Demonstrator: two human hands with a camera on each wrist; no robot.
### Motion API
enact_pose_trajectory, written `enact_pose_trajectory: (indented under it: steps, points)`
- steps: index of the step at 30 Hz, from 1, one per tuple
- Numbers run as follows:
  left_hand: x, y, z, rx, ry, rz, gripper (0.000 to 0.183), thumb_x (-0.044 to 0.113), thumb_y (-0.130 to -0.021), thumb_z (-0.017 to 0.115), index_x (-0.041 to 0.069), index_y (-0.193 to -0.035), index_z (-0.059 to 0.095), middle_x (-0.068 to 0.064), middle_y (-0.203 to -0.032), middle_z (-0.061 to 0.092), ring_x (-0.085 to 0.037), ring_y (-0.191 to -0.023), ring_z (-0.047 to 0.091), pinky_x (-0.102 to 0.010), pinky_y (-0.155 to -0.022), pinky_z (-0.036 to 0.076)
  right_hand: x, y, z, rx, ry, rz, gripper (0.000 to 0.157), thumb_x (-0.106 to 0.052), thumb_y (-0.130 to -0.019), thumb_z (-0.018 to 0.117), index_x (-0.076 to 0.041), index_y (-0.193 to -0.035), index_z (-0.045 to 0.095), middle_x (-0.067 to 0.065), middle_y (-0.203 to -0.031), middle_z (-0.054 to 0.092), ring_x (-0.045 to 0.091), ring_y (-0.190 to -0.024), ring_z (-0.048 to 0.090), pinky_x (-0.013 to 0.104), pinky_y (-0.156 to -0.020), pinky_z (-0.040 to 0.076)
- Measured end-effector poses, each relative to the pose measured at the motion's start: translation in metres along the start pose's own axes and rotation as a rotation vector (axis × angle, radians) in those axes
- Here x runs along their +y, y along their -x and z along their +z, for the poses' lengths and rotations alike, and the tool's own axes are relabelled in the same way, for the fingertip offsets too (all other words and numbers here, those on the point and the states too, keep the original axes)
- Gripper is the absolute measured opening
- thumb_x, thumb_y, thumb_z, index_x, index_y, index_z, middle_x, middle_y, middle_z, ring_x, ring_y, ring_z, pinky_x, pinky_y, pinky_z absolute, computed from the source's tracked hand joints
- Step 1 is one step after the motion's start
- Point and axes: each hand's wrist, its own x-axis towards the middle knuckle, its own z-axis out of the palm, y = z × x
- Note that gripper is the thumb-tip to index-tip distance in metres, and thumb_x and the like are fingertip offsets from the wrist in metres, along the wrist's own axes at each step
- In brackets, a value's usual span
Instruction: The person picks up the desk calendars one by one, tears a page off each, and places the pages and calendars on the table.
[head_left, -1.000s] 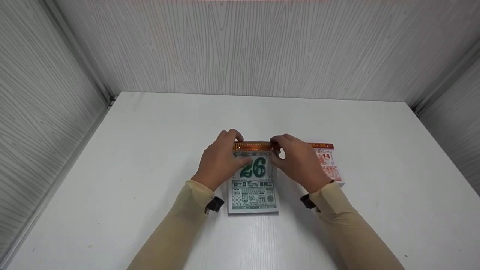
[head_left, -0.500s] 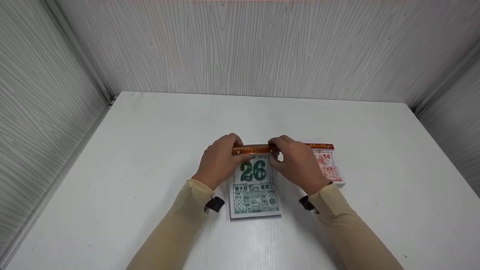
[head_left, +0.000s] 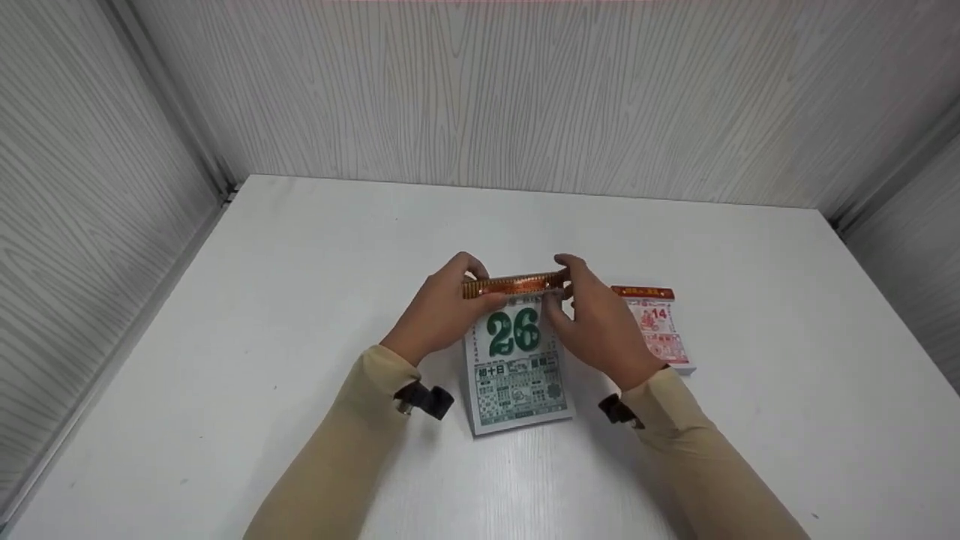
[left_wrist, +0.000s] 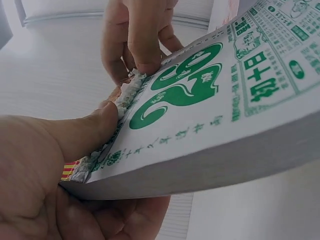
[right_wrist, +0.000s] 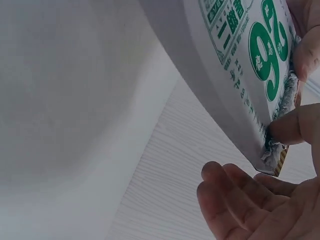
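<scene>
Calendar (head_left: 525, 390) in green print tilts between your hands, its orange band (head_left: 517, 285) lifted off the worktop (head_left: 315, 285), its long axis running from about 12 o'clock to just short of 6. Whether its bottom edge touches down, you cannot tell. Your left hand (head_left: 444, 309) sits at 10 o'clock, thumb in front and fingers (left_wrist: 142, 212) behind, pinching the band's left end. Your right hand (head_left: 604, 326), at 1 o'clock, is looser: its thumb (right_wrist: 289, 127) presses the front corner while most fingers (right_wrist: 225, 186) spread loosely away from the pages. Red calendar (head_left: 661, 346) lies flat around 2 o'clock, just past your right hand, the nearer one.
</scene>
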Motion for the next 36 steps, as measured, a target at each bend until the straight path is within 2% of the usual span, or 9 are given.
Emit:
enact_pose_trajectory:
  steps: [5, 9, 12, 17, 22, 26, 31, 33, 36]
  points:
    - [-0.001, 0.0, -0.002, -0.003, 0.045, -0.002, 0.039, 0.039, -0.098, 0.072, 0.016, -0.121, 0.049, -0.005, -0.098, 0.071, -0.018, -0.08, 0.067, -0.033, -0.074, 0.053, -0.001, 0.0, -0.003, -0.174, -0.239, 0.131, 0.052, -0.039, -0.111, 0.044, -0.006, -0.15, 0.038, 0.014, -0.128, 0.064, 0.025, -0.111, 0.063, 0.047, -0.095, 0.051]
    - [-0.002, -0.002, -0.002, 0.006, 0.069, 0.005, 0.04, 0.039, -0.098, 0.073, 0.015, -0.121, 0.05, -0.006, -0.099, 0.071, -0.018, -0.081, 0.068, -0.032, -0.074, 0.054, -0.001, 0.001, -0.004, -0.232, -0.451, 0.195, 0.045, -0.039, -0.112, 0.039, -0.008, -0.144, 0.041, 0.013, -0.125, 0.061, 0.026, -0.111, 0.057, 0.046, -0.1, 0.043]
    - [-0.002, -0.003, -0.001, 0.021, 0.086, 0.0, 0.042, 0.04, -0.097, 0.074, 0.015, -0.123, 0.051, -0.006, -0.1, 0.07, -0.018, -0.082, 0.069, -0.033, -0.075, 0.055, -0.001, 0.001, -0.004, -0.206, -0.521, 0.234, 0.044, -0.04, -0.112, 0.042, -0.009, -0.142, 0.046, 0.012, -0.119, 0.063, 0.025, -0.106, 0.059, 0.043, -0.097, 0.044]
    - [-0.002, -0.005, 0.002, 0.07, 0.087, -0.015, 0.047, 0.044, -0.096, 0.074, 0.015, -0.126, 0.052, -0.006, -0.106, 0.066, -0.019, -0.086, 0.067, -0.035, -0.079, 0.054, -0.002, 0.0, -0.004, -0.139, -0.522, 0.256, 0.046, -0.043, -0.11, 0.048, -0.009, -0.14, 0.054, 0.01, -0.11, 0.068, 0.023, -0.097, 0.064, 0.039, -0.089, 0.049]
    - [-0.001, -0.004, 0.003, 0.098, 0.079, 0.024, 0.046, 0.046, -0.099, 0.069, 0.015, -0.128, 0.052, -0.006, -0.118, 0.061, -0.02, -0.098, 0.061, -0.037, -0.088, 0.051, -0.002, -0.002, -0.004, -0.112, -0.564, 0.275, 0.044, -0.044, -0.109, 0.049, -0.009, -0.136, 0.057, 0.011, -0.107, 0.068, 0.023, -0.094, 0.064, 0.037, -0.086, 0.05]
    - [-0.002, -0.004, 0.004, 0.055, 0.095, 0.058, 0.045, 0.04, -0.103, 0.064, 0.017, -0.139, 0.05, -0.005, -0.125, 0.06, -0.021, -0.1, 0.062, -0.038, -0.088, 0.052, -0.001, -0.004, -0.006, -0.09, -0.624, 0.311, 0.041, -0.043, -0.11, 0.046, -0.01, -0.133, 0.054, 0.011, -0.106, 0.065, 0.024, -0.092, 0.062, 0.035, -0.084, 0.05]
    - [-0.001, -0.005, 0.004, 0.004, 0.161, 0.053, 0.062, 0.029, -0.105, 0.06, 0.02, -0.158, 0.031, -0.006, -0.13, 0.059, -0.021, -0.106, 0.062, -0.04, -0.091, 0.051, -0.003, -0.004, -0.011, -0.023, -0.704, 0.322, 0.043, -0.042, -0.111, 0.043, -0.008, -0.137, 0.049, 0.013, -0.111, 0.063, 0.024, -0.096, 0.063, 0.036, -0.086, 0.05]
    - [-0.002, -0.005, 0.004, -0.018, 0.202, 0.041, 0.064, 0.028, -0.106, 0.059, 0.018, -0.161, 0.026, -0.006, -0.128, 0.062, -0.02, -0.108, 0.064, -0.04, -0.093, 0.051, -0.003, -0.004, -0.013, -0.008, -0.753, 0.339, 0.044, -0.041, -0.112, 0.042, -0.009, -0.141, 0.046, 0.012, -0.115, 0.064, 0.023, -0.099, 0.063, 0.035, -0.089, 0.051]
    - [-0.003, -0.006, 0.005, -0.074, 0.27, 0.026, 0.055, 0.029, -0.109, 0.054, 0.016, -0.157, 0.033, -0.007, -0.125, 0.067, -0.02, -0.107, 0.067, -0.04, -0.094, 0.052, 0.0, -0.005, -0.016, -0.006, -0.822, 0.376, 0.044, -0.041, -0.112, 0.04, -0.012, -0.144, 0.045, 0.012, -0.121, 0.064, 0.023, -0.103, 0.065, 0.035, -0.089, 0.053]
